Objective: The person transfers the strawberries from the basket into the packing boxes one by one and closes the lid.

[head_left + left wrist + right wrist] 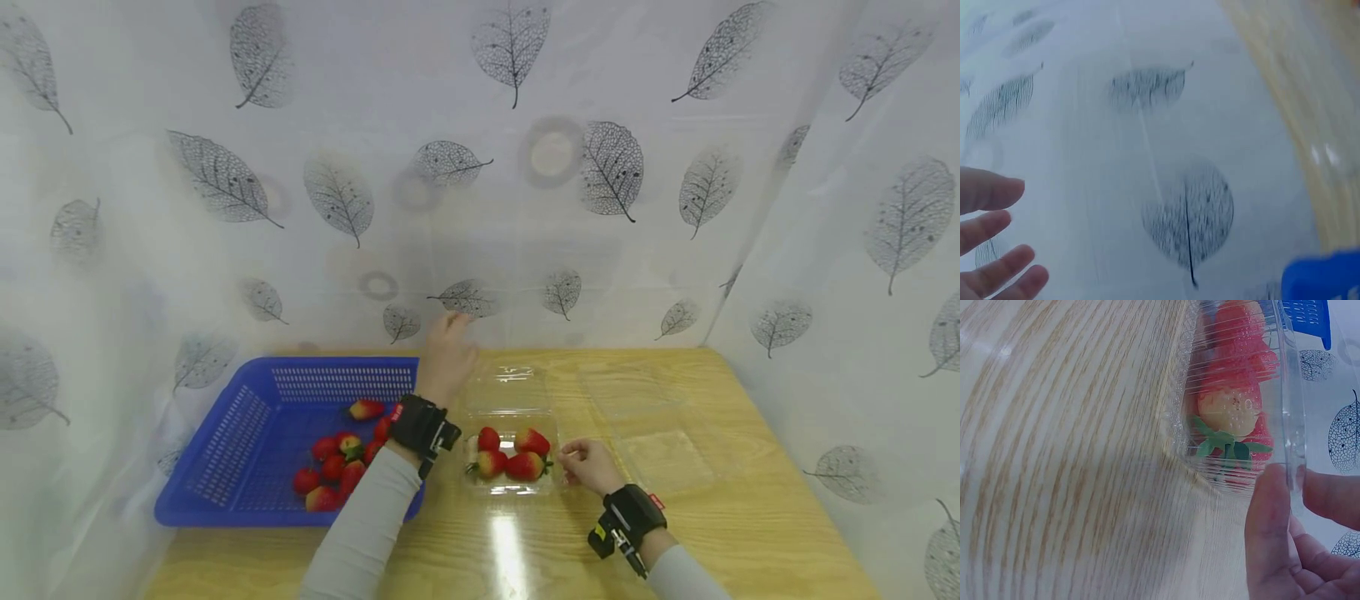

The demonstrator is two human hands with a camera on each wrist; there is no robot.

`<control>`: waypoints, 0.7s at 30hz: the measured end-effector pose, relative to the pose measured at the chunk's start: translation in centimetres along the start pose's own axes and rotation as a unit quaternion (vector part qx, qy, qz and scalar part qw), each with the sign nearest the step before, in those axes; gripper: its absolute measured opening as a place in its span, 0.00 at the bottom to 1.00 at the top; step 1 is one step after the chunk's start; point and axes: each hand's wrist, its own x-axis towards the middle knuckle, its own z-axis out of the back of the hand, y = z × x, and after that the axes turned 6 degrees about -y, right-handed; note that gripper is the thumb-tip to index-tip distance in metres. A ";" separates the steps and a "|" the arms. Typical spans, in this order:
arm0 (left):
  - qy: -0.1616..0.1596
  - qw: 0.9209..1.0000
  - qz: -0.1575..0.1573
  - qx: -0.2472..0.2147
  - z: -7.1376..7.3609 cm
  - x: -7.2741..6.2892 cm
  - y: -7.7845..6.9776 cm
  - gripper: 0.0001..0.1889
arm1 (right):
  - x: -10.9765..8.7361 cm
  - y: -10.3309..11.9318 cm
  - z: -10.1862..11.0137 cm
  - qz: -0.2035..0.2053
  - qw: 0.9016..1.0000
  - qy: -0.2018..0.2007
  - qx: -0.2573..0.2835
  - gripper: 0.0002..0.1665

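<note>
A clear plastic clamshell box [517,488] stands on the table with its lid [506,398] folded back toward the curtain. Several strawberries [527,466] with green leaves lie in its base. My right hand [592,467] pinches the right rim of the box between thumb and finger; the right wrist view shows the fingertips [1272,481] on the rim near a corner. My left hand [447,357] is raised behind the basket's right side, left of the lid. Its fingers [1004,265] are spread loosely and hold nothing in the left wrist view.
At left, a blue plastic basket [258,367] contains several more strawberries [322,498], partly hidden by my left arm. Another clear clamshell box [667,458] lies unfolded at right. A leaf-print curtain [480,242] hangs behind the wooden table [765,517].
</note>
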 end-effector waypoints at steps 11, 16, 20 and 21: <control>-0.101 0.991 0.075 0.032 3.8 0.3 9.0 0.20 | 0.0 0.0 -0.1 0.003 1.000 0.001 -0.004 0.08; -0.076 0.984 0.149 0.061 3.5 -1.5 12.8 0.20 | 0.1 -0.2 -0.2 0.004 1.000 0.002 -0.001 0.07; -0.020 0.975 0.199 0.096 3.0 -2.6 14.7 0.23 | 0.1 -0.1 -0.1 0.002 1.000 0.003 -0.008 0.07; 0.001 0.972 0.208 0.108 2.7 -2.9 15.2 0.24 | 0.1 0.0 -0.1 0.002 1.000 0.003 -0.007 0.07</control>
